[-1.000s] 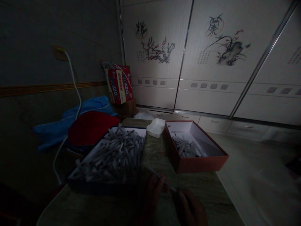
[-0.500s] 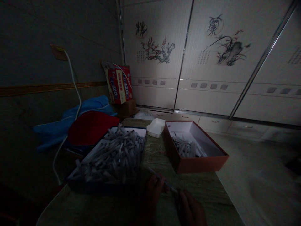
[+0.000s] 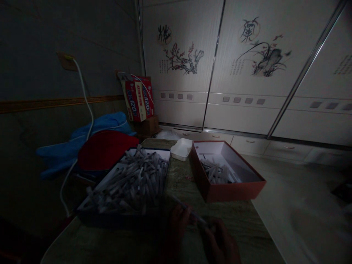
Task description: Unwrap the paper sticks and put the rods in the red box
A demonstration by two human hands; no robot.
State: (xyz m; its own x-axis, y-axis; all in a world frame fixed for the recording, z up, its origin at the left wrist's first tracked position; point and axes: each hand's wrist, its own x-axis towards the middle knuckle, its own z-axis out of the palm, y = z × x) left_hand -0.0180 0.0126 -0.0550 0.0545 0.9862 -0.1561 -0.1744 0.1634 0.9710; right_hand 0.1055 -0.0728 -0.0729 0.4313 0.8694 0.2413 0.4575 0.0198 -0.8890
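Note:
In dim light at the bottom of the head view, a slim pale pen [image 3: 196, 217] slants down to the right between my hands. My left hand [image 3: 178, 220] is closed around its middle, with the thin tip poking out past the fingers. My right hand [image 3: 221, 240] is closed at the pen's lower end, its fingertips partly lost in shadow. Left of my hands stands a dark-rimmed box [image 3: 121, 220] heaped with similar pale pens [image 3: 140, 176]. Beyond them to the right, an orange-brown box [image 3: 236, 191] holds a smaller pile of pens [image 3: 217, 172].
A white plastic tray [image 3: 181, 149] sits between the boxes on the stone-patterned table [image 3: 180, 179]. Red cloth [image 3: 107, 150] and blue cloth [image 3: 110, 123] lie at the left, near a white cable [image 3: 84, 86]. Cartons [image 3: 139, 99] stand behind, before sliding cabinet doors [image 3: 178, 84].
My right hand has shifted slightly to the left, its fingers turning at the pen's lower end. My left hand keeps its hold. The whole view has moved slightly.

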